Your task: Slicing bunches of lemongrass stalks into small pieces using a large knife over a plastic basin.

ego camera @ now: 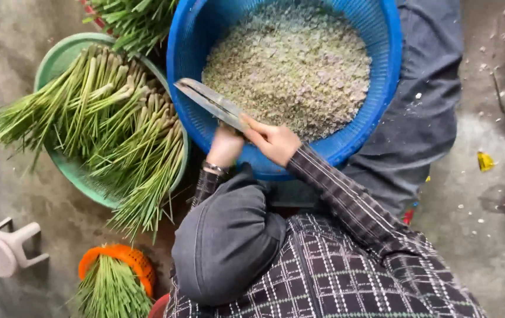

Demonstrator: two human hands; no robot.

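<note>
Right hand [276,141]: fingers curled and pressed together around the near end of a long knife [211,103], index finger laid along the blade's base.
Left hand [224,147]: just beside the right, at the knife's near end; fingers hidden behind the blade and wrist, cannot tell whether spread or closed. A bracelet [215,168] sits on the wrist.
Knife: blade slants up and left across the near rim of the blue basket [382,76], tip over its left wall.
Blue basket: holds a heap of finely chopped pale green bits [293,65]; rests against the person's grey trouser leg [423,112].
Green basin [58,59]: left of the basket, piled with long green stalks [111,129].
Orange basket [117,256]: bottom left, with more stalks upright inside.
Small stool [5,247]: pale, tipped on its side, far left on the concrete floor [482,235].
</note>
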